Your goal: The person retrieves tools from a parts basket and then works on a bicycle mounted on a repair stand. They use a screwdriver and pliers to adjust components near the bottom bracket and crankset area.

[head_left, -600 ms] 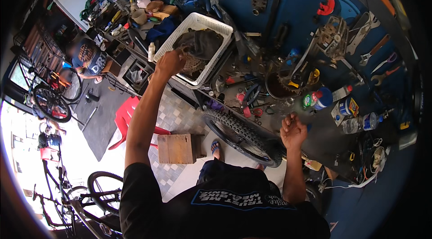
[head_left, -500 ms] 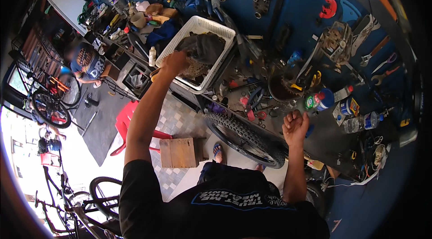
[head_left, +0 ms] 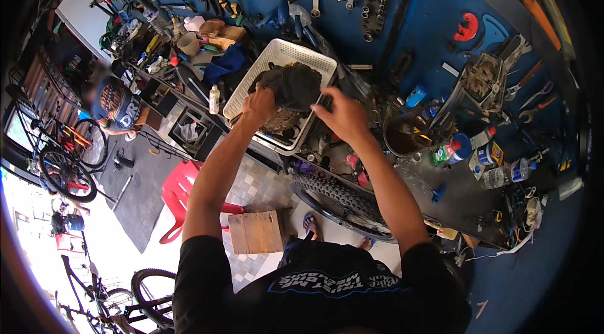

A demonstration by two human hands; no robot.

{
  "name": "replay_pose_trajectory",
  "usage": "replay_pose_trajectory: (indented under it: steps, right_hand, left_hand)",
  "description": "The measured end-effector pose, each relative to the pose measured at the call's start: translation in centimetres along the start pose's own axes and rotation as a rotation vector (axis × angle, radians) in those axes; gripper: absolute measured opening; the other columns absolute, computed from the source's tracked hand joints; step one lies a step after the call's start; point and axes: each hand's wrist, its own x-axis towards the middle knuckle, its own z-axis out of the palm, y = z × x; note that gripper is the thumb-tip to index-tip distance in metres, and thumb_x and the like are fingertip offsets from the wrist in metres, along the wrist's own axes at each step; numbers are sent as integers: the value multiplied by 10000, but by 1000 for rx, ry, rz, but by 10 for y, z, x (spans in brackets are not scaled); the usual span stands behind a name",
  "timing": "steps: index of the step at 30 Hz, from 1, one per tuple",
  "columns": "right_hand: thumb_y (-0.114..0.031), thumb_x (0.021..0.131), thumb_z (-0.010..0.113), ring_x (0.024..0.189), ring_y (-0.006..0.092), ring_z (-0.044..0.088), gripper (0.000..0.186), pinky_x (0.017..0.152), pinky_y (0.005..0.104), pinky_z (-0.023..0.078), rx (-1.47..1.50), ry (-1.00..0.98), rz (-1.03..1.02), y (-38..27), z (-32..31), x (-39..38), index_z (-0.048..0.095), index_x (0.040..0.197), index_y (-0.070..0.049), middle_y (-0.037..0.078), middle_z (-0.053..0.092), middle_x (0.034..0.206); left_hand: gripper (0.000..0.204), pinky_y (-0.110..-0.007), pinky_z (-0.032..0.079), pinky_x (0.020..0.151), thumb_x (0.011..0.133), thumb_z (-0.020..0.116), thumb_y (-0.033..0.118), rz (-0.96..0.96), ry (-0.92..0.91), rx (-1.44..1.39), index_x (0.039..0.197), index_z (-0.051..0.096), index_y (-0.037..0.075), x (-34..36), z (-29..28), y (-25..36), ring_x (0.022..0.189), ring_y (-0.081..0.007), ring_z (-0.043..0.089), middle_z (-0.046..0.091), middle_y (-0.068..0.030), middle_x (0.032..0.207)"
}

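Observation:
A dark cloth (head_left: 294,85) is bunched up over a white plastic basket (head_left: 242,85) on the bench. At its left side my left hand (head_left: 259,107) is closed on the cloth, with the fingertips partly hidden in its folds. My right hand (head_left: 345,115) reaches over the basket's right rim, thumb and fingers apart, close to the cloth's right edge. Whether the right fingertips touch the cloth is hard to make out. Beneath the cloth, brownish, grimy contents (head_left: 283,126) show in the basket.
A small pale bottle (head_left: 214,100) stands left of the basket. Below the bench edge leans a bicycle wheel (head_left: 340,202), near a wooden box (head_left: 256,232) and a red chair (head_left: 179,199). Bottles (head_left: 447,150) and a dark bowl (head_left: 402,136) crowd the bench's right. Another person (head_left: 116,104) sits far left.
My right hand has moved left and away from me, from over the bench to the basket. My left hand has taken hold of the cloth, which is now lifted and bunched.

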Motion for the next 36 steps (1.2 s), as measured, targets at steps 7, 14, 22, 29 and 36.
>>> replay_pose_trajectory:
  steps: [7, 14, 22, 29, 36]
  right_hand:
    - [-453, 876, 785, 1127, 356, 706, 548, 952, 489, 552, -518, -348, -34, 31, 70, 126, 684, 1245, -61, 204, 749, 1133]
    - [-360, 952, 676, 650, 183, 602, 324, 584, 344, 489, 671, 259, 213, 65, 20, 168, 664, 1038, -47, 56, 628, 787]
    - [-368, 963, 741, 547, 54, 445, 285, 465, 260, 322, 847, 563, 142, 53, -78, 154, 638, 977, -102, -37, 544, 720]
    - [-506, 879, 760, 1132, 445, 686, 651, 965, 484, 535, -248, 357, 402, 142, -42, 95, 640, 1259, 9, 288, 711, 1198]
    - [-529, 910, 749, 719, 308, 721, 460, 633, 438, 521, -13, 132, 300, 71, 22, 31, 670, 976, -80, 129, 699, 725]
  left_hand:
    - [478, -496, 561, 1004, 823, 879, 299, 29, -96, -72, 1201, 752, 36, 15, -11, 2, 1213, -423, 666, 597, -239, 1442]
    - [258, -456, 572, 832, 833, 856, 293, 284, -47, -169, 885, 803, 46, 45, -16, -37, 908, -359, 749, 752, -206, 873]
    - [304, -347, 475, 614, 864, 853, 284, 170, 67, -735, 891, 731, 7, 25, -76, -80, 638, -152, 593, 654, -53, 736]
    - [254, -247, 410, 525, 950, 801, 228, 52, 251, -1292, 1009, 688, 9, -42, -114, -104, 560, -58, 486, 568, 35, 743]
    - [227, -238, 419, 571, 1016, 714, 225, 19, 493, -1530, 1105, 626, 36, -119, -103, -157, 614, -49, 456, 518, 52, 784]
